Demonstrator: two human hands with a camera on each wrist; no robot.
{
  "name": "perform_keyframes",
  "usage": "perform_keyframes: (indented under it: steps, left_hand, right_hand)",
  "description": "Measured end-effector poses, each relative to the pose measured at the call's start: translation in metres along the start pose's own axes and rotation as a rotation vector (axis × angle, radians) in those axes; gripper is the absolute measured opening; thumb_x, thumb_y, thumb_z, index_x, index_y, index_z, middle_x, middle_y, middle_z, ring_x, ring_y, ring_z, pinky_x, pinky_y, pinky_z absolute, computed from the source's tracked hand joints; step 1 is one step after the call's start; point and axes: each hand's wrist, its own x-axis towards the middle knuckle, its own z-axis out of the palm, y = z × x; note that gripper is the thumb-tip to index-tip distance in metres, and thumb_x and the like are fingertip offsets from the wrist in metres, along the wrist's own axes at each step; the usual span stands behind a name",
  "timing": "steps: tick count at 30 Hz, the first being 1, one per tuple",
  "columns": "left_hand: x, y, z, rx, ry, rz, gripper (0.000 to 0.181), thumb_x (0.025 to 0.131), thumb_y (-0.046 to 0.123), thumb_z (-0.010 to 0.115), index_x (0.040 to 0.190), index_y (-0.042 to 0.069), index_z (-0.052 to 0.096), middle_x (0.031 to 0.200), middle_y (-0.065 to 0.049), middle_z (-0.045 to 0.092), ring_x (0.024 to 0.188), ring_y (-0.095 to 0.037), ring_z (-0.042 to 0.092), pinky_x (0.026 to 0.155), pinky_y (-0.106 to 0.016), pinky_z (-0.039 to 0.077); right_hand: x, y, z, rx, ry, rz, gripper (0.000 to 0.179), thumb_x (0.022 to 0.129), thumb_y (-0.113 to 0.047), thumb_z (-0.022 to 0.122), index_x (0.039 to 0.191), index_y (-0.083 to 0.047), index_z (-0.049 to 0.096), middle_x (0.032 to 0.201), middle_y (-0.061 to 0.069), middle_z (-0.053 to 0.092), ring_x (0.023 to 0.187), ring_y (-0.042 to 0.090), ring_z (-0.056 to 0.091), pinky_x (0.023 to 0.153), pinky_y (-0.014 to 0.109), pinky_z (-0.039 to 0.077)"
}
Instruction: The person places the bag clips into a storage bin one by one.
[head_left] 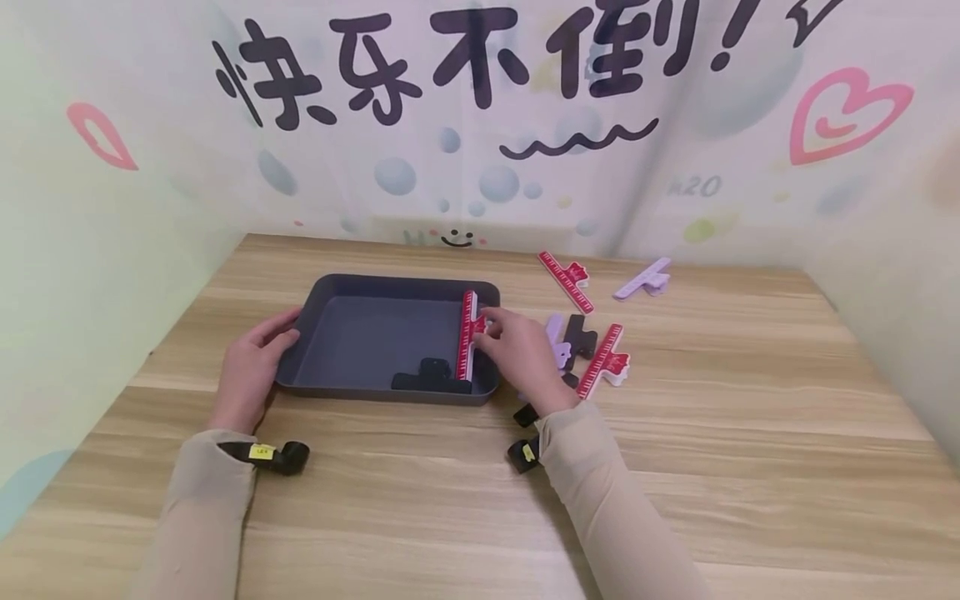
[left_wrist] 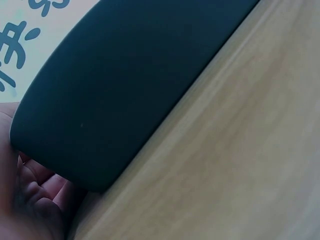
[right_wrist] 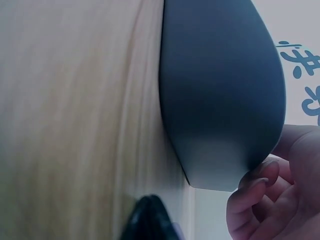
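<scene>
A dark grey baking tray [head_left: 360, 342] lies on the table, its outer wall filling much of both wrist views. My left hand [head_left: 251, 362] grips the tray's left end, thumb at the rim and fingers bent against the outside. Reaching over the right rim, my right hand [head_left: 521, 346] pinches the handle of a red clip [head_left: 466, 337] with a piano-key pattern. This clip lies lengthwise along the tray's right side. A black clip [head_left: 431, 377] rests in the tray's front right corner, close to the red clip's near end.
Right of the tray, a red clip [head_left: 566, 282] and a lilac clip [head_left: 645, 279] lie farther back. Closer in are another red clip [head_left: 602, 362], a black clip [head_left: 580, 340] and a lilac clip [head_left: 556, 337], partly behind my right hand. A printed cloth [head_left: 465, 192] hangs behind the table.
</scene>
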Motion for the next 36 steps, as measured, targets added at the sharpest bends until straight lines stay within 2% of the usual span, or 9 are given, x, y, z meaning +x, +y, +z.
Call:
perform_keyframes:
  steps: [5,13,16,22,29,34,36]
  left_hand:
    - [0.0003,-0.0002,0.0006,0.004,0.004,-0.003,0.042,0.090,0.035,0.051,0.129,0.020,0.050,0.133,-0.002,0.045,0.117,-0.010,0.039,0.091,-0.025,0.035]
    - [0.0007,0.0011,0.0013,-0.002,0.009,0.003,0.041,0.090,0.034,0.052,0.128,0.020,0.050,0.132,-0.002,0.046,0.115,-0.011,0.041,0.087,-0.019,0.037]
    - [0.0011,0.0017,0.0010,-0.014,0.008,0.007,0.041,0.090,0.033,0.052,0.129,0.020,0.050,0.132,-0.003,0.046,0.115,-0.011,0.042,0.086,-0.019,0.037]
    - [0.0003,-0.0003,0.0003,-0.026,-0.005,-0.003,0.042,0.090,0.033,0.052,0.129,0.018,0.049,0.133,-0.003,0.045,0.116,-0.011,0.040,0.081,-0.011,0.037]
    - [-0.0012,0.0006,0.0005,-0.006,-0.011,-0.015,0.044,0.089,0.037,0.051,0.130,0.020,0.048,0.134,-0.002,0.044,0.118,-0.011,0.038,0.091,-0.023,0.036]
    - [0.0002,0.0001,0.0010,-0.013,-0.005,-0.013,0.043,0.089,0.035,0.052,0.129,0.021,0.049,0.133,-0.001,0.045,0.117,-0.010,0.040,0.083,-0.013,0.037]
    - [0.0010,0.0002,0.0007,-0.014,0.000,-0.012,0.043,0.089,0.035,0.052,0.129,0.021,0.049,0.132,-0.001,0.046,0.116,-0.010,0.040,0.082,-0.012,0.036]
  right_hand:
    - [-0.0006,0.0007,-0.0004,0.006,-0.005,-0.029,0.037,0.081,-0.024,0.066,0.116,-0.016,0.060,0.077,-0.005,0.062,0.060,0.012,0.053,0.050,0.025,0.042]
    - [-0.0012,-0.0001,-0.0033,0.006,-0.021,-0.032,0.019,0.082,-0.025,0.065,0.099,-0.018,0.067,0.075,-0.006,0.058,0.062,0.014,0.050,0.052,0.026,0.043]
    - [-0.0011,-0.0009,-0.0034,0.002,-0.018,-0.041,0.018,0.082,-0.025,0.065,0.098,-0.018,0.068,0.073,-0.006,0.058,0.062,0.014,0.050,0.052,0.026,0.042]
    - [-0.0026,-0.0009,-0.0013,-0.009,-0.034,-0.031,0.019,0.082,-0.026,0.064,0.099,-0.017,0.068,0.076,-0.006,0.061,0.063,0.013,0.051,0.054,0.026,0.042]
    - [-0.0033,0.0004,0.0001,-0.034,-0.042,-0.041,0.021,0.083,-0.026,0.063,0.101,-0.018,0.068,0.083,-0.006,0.064,0.066,0.012,0.052,0.055,0.024,0.043]
    - [-0.0023,0.0013,-0.0002,-0.056,-0.051,-0.061,0.020,0.083,-0.026,0.063,0.101,-0.018,0.068,0.087,-0.006,0.065,0.070,0.011,0.053,0.061,0.024,0.044]
    - [-0.0011,0.0017,0.0000,-0.058,-0.052,-0.075,0.019,0.083,-0.025,0.063,0.101,-0.018,0.068,0.089,-0.005,0.065,0.072,0.011,0.053,0.063,0.025,0.044]
